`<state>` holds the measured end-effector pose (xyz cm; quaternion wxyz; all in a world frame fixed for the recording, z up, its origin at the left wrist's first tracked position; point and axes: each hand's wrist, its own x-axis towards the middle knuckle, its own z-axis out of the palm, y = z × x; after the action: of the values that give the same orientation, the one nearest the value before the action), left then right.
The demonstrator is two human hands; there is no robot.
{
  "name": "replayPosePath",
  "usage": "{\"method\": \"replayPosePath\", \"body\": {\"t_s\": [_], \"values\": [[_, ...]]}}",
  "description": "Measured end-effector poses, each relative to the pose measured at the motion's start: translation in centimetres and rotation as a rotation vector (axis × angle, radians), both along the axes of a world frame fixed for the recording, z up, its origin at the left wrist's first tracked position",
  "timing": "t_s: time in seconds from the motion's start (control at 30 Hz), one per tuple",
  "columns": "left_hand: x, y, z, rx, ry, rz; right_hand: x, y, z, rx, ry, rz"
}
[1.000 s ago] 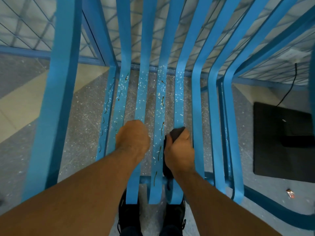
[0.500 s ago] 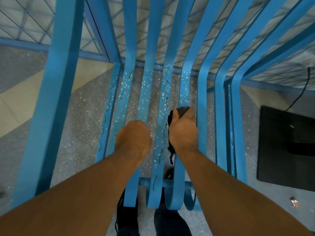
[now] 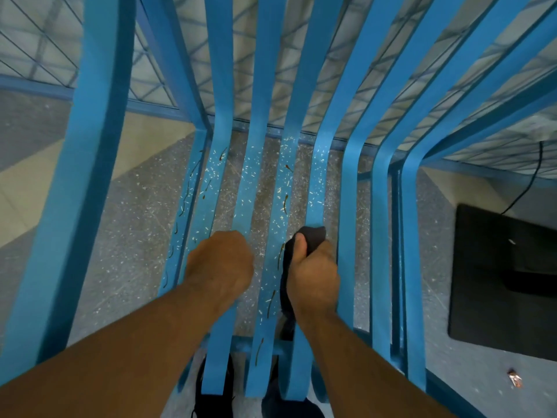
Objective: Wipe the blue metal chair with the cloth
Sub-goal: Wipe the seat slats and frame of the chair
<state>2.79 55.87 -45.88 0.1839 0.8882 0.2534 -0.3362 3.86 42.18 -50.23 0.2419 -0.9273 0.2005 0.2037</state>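
Your right hand, a little right of the centre of the frame, is clenched around the dark crumpled cloth and presses it on one flat slat of the blue metal chair. The cloth wraps the slat, probably so that it cleans the top and the edges together. Your left hand, just left of it, is curled over a neighbouring slat, it seems to steady the chair. Above both hands the slats carry white specks and brown streaks, so I judge that much of the seat is not yet wiped.
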Motion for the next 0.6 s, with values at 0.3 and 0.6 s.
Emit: {"method": "replayPosePath", "body": {"t_s": [0.3, 0.6], "values": [[4.8, 0.7, -0.9, -0.069, -0.216, 0.160, 3.1, 0.9, -1.1, -0.039, -0.108, 0.144], [7.6, 0.8, -1.9, -0.038, -0.204, 0.158, 1.1, 0.0, 0.4, -0.019, -0.014, 0.182]]}}
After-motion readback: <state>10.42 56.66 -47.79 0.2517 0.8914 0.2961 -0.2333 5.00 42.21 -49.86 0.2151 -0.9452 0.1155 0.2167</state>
